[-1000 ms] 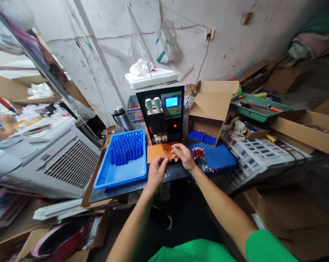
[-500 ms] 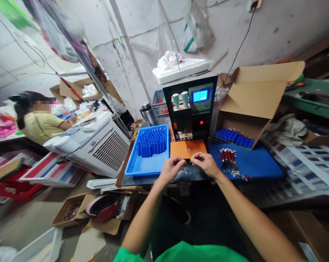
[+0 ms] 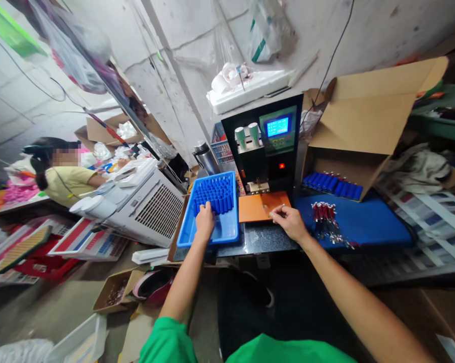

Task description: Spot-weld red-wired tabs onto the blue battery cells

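Note:
My left hand [image 3: 205, 220] reaches into a blue plastic tray [image 3: 227, 235], its fingers closed at the near edge of a block of upright blue battery cells [image 3: 215, 189]. It seems to grip one cell, which the fingers largely hide. At the right edge of an orange plate [image 3: 252, 209], my right hand [image 3: 289, 220] holds its thumb and fingertips in a pinch. Whatever is in that pinch is too small to name. Behind the plate stands a black spot welder [image 3: 257, 166] with a lit screen.
On a blue mat [image 3: 378, 224] to the right lies a bundle of red-and-black wire leads [image 3: 324, 214]. An open cardboard box [image 3: 363, 121] holds several blue cells with leads. A steel flask [image 3: 206, 157] stands behind the tray. Left, a co-worker [image 3: 66, 181] sits beyond a white air cooler [image 3: 157, 204].
My left hand has left the right hand's side and moved left to the cells in the tray. My right hand stays near the plate, still pinched. The view has shifted slightly.

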A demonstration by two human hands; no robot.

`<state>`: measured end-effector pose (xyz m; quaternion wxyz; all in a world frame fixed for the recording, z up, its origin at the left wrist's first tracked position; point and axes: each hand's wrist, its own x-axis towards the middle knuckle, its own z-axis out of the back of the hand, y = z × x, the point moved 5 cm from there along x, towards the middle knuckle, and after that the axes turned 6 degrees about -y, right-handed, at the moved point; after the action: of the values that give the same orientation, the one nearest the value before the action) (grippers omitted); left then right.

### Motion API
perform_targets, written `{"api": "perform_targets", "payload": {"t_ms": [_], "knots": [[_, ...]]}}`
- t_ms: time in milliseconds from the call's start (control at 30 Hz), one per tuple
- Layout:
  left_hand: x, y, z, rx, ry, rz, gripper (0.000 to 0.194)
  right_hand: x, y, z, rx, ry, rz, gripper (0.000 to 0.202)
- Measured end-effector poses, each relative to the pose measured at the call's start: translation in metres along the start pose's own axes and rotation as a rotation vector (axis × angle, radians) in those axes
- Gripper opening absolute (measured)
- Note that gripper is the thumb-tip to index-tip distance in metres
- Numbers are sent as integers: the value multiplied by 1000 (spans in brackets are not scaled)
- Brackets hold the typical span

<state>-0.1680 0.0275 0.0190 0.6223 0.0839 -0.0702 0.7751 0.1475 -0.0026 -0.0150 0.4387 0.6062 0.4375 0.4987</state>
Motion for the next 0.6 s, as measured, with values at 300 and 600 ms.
{"api": "perform_targets", "payload": {"t_ms": [300, 600], "knots": [[-8, 6, 11, -416, -137, -10, 17, 3, 2, 2, 90, -35, -90, 38], [-11, -109, 24, -1155, -171, -126, 36, 18, 2, 27, 281, -278, -154, 38]]}}
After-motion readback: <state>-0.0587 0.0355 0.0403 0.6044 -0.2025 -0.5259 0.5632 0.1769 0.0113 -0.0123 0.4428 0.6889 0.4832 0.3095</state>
